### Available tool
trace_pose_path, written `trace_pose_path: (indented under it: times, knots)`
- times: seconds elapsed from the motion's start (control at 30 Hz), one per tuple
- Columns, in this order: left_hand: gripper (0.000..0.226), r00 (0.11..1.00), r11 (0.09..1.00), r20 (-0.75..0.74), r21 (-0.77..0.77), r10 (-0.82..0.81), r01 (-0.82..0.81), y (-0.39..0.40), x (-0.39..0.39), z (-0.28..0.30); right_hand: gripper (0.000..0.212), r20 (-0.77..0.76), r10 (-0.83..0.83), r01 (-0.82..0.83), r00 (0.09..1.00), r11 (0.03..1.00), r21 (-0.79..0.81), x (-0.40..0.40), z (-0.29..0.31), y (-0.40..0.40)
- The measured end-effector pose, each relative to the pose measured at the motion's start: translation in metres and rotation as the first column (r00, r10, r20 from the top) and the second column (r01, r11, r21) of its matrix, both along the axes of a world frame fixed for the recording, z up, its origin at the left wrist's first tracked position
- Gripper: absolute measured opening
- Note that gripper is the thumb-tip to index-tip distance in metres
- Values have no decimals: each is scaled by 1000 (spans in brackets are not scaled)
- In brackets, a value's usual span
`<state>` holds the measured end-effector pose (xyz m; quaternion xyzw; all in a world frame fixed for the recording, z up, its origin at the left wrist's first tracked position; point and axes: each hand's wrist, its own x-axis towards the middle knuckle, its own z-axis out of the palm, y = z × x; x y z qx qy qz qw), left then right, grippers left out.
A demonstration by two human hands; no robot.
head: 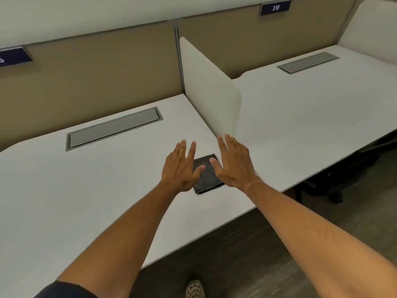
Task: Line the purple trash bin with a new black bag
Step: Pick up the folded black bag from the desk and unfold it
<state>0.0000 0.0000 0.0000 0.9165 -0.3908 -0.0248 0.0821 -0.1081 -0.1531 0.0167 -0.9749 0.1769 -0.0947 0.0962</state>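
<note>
A folded black bag [208, 177] lies flat on the white desk [86, 190], near its right front corner. My left hand [181, 168] hovers over the bag's left edge, fingers spread, thumb over the bag. My right hand [233, 163] is over the bag's right edge, fingers spread too, thumb tip above the bag. Neither hand grips anything. Both hands cover part of the bag. The purple trash bin is not in view.
A white divider panel [211, 91] stands just behind the hands, between this desk and a second white desk [311, 117] on the right. Grey cable hatches [113, 129] sit in both desktops. A dark chair base [335, 186] is under the right desk. My shoe [194, 289] is on the dark floor.
</note>
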Motion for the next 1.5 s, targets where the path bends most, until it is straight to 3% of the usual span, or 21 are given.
trace_pose_path:
  times: [0.17,0.4,0.57,0.73,0.9,1.07,1.3,1.5]
  knots:
    - [82,978,994,-193,92,82,-65,-13,15,-44,68,-120,-51,55,991,998,29,15,-46,-10]
    - [76,867,979,-454,62,203,-196,-26,31,-94,47,-244,-153,191,958,972,137,53,-96,-21]
    - [43,743,925,-621,-77,248,-373,-30,39,-113,31,-299,-266,329,916,926,184,73,-115,-26]
    - [36,705,892,-658,-110,265,-439,-37,41,-118,28,-347,-327,425,879,867,261,80,-125,-30]
    - [49,693,873,-654,-100,303,-476,-41,40,-122,39,-359,-365,486,859,802,348,79,-133,-34]
    - [52,669,853,-676,-113,309,-509,-42,44,-122,28,-344,-392,517,853,728,451,80,-137,-35]
    - [53,701,869,-655,-135,281,-475,-33,51,-112,15,-161,-324,338,932,616,712,81,-126,-30]
    - [55,776,856,-562,-214,286,-471,-24,72,-70,20,-48,-191,140,980,505,851,86,-73,-27]
